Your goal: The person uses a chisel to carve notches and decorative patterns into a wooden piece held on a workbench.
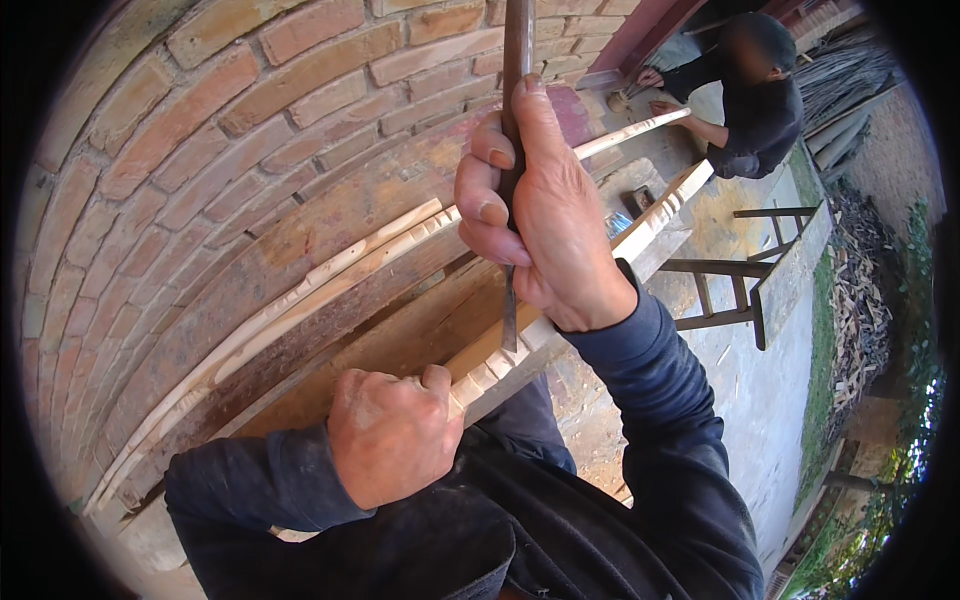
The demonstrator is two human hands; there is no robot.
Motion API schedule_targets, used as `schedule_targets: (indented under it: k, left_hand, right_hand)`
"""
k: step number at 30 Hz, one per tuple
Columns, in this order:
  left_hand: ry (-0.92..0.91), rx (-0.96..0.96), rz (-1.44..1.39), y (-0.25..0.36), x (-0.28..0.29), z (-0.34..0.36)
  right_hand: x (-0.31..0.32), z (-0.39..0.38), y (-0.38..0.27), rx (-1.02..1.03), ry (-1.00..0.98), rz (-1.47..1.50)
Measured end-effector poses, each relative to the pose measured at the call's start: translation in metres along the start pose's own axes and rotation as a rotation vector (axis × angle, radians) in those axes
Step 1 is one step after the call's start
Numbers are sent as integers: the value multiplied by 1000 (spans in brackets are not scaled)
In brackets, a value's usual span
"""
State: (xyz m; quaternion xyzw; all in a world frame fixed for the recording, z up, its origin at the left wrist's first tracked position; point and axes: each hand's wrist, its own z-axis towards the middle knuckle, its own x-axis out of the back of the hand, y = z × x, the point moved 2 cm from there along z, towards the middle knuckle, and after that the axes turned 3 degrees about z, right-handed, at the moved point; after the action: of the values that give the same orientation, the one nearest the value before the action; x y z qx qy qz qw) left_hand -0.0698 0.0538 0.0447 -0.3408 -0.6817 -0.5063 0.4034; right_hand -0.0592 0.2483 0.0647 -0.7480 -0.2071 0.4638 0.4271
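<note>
Watching through the head camera, I see the right hand (560,220) gripping a long chisel (518,60) upright, its tip at a notched pale wooden bar (484,376). The left hand (393,432) is closed over that bar, with slimmer wooden strips (300,293) nearer the brick wall (200,150).

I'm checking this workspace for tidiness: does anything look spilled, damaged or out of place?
Nothing stands out. The right hand holds a chisel with its blade at the notched wooden bar, which the left hand grasps; the notches look regular, more like deliberate cuts than damage.
</note>
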Motion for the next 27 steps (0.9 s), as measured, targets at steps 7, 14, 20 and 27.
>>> schedule_targets:
  k: [7, 14, 20, 27]
  left_hand:
    - [3, -7, 5, 0, -2, 0]
    - [-6, 0, -26, -2, -1, 1]
    - [5, -22, -49, -4, 1, 2]
    - [41, -2, -32, -2, -3, -1]
  right_hand:
    - [-2, -1, 2, 25, 26, -32]
    - [1, -1, 4, 92, 9, -25]
    - [1, -7, 6, 194, 9, -111]
    - [-11, -17, -16, 243, 10, -19]
